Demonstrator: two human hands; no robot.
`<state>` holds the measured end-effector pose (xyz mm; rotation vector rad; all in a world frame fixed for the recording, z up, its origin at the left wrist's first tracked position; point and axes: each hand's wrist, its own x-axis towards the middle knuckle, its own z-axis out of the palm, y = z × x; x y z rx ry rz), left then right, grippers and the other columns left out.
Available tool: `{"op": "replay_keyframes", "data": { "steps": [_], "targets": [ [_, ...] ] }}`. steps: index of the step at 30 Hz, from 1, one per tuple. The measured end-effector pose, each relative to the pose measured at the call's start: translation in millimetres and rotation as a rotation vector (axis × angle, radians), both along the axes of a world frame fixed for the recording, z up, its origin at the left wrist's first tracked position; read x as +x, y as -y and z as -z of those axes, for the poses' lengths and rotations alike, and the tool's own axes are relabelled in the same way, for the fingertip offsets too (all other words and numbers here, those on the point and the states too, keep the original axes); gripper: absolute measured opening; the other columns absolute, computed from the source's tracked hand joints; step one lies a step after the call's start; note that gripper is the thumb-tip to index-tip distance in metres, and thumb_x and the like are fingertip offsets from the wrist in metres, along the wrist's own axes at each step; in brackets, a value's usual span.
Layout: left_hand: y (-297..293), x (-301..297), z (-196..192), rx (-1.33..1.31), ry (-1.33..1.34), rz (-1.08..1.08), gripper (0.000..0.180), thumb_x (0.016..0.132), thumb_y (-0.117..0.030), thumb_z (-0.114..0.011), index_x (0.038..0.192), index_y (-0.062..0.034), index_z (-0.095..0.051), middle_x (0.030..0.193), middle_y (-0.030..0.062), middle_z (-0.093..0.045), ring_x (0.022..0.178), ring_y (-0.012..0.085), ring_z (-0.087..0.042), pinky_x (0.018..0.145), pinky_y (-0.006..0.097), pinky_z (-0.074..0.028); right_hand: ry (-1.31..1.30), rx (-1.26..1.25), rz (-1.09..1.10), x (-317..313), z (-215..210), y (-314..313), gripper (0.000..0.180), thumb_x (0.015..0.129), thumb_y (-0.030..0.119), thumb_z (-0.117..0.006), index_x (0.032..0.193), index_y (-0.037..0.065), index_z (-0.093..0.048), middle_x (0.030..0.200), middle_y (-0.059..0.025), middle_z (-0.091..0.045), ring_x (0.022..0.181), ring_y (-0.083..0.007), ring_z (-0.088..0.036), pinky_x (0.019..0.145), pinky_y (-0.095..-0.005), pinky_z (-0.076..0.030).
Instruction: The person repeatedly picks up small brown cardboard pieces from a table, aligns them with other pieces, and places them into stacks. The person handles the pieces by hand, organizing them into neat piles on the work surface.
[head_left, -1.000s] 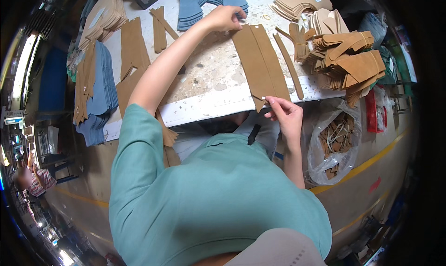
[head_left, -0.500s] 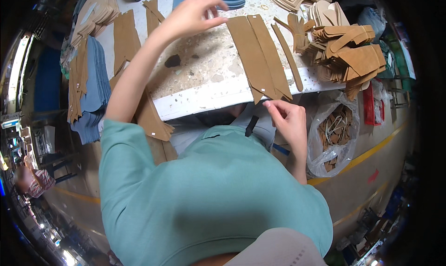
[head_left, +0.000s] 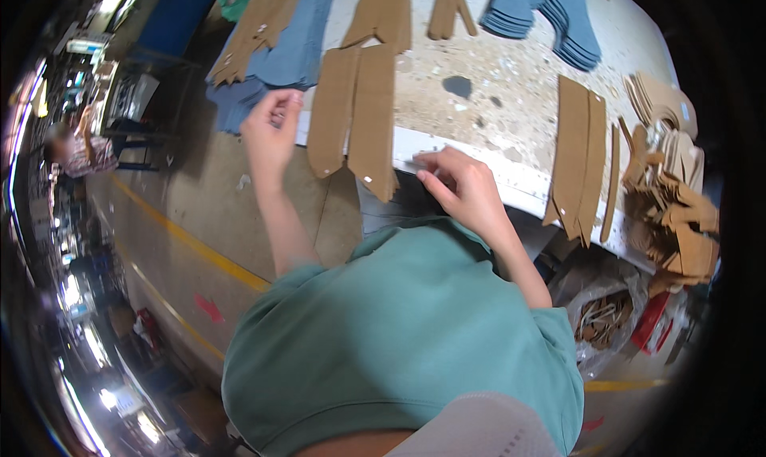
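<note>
My left hand is just left of two brown leather-like strip stacks that lie side by side and hang over the table's front edge. Its fingers are curled in toward the thumb; whether something small is between them I cannot make out. My right hand hovers at the front edge, right of those stacks, thumb and forefinger apart and nothing visible in it. Another pair of brown strip stacks with notched ends lies farther right, beside a narrow brown strip.
Blue cut pieces lie at the far left under brown ones, and blue stacks at the back. Beige pieces and a heap of brown pieces crowd the right. Below stand a clear scrap bag and a red basket.
My view has turned left. My left hand has come down from the table's back to beside the left brown stacks. My right hand has left the right brown stacks for the middle edge.
</note>
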<state>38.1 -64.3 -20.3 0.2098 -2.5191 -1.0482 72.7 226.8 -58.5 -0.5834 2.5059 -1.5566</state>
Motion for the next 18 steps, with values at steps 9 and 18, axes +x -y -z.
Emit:
{"op": "replay_keyframes", "data": {
  "steps": [9, 18],
  "targets": [
    [-12, 28, 50, -0.225, 0.083, -0.165, 0.032, 0.080, -0.025, -0.076, 0.105, -0.0058, -0.071, 0.104, 0.0087, -0.064, 0.093, 0.0273, -0.062, 0.083, 0.040, -0.050, -0.310, 0.288, 0.129, -24, 10, 68, 0.049, 0.082, 0.019, -0.071, 0.124, -0.004, -0.058, 0.102, -0.0127, -0.054, 0.099, -0.0293, -0.056, 0.073, -0.0390, -0.053],
    [-17, 21, 42, 0.014, 0.016, -0.110, 0.024, 0.081, -0.011, -0.076, 0.103, -0.0030, -0.069, 0.101, 0.0080, -0.065, 0.077, 0.0157, -0.064, 0.070, 0.028, -0.052, -0.462, 0.399, 0.129, -16, 6, 75, 0.051, 0.080, 0.015, -0.071, 0.125, -0.004, -0.057, 0.100, -0.0127, -0.054, 0.094, -0.0293, -0.055, 0.070, -0.0357, -0.053]
  ]
}}
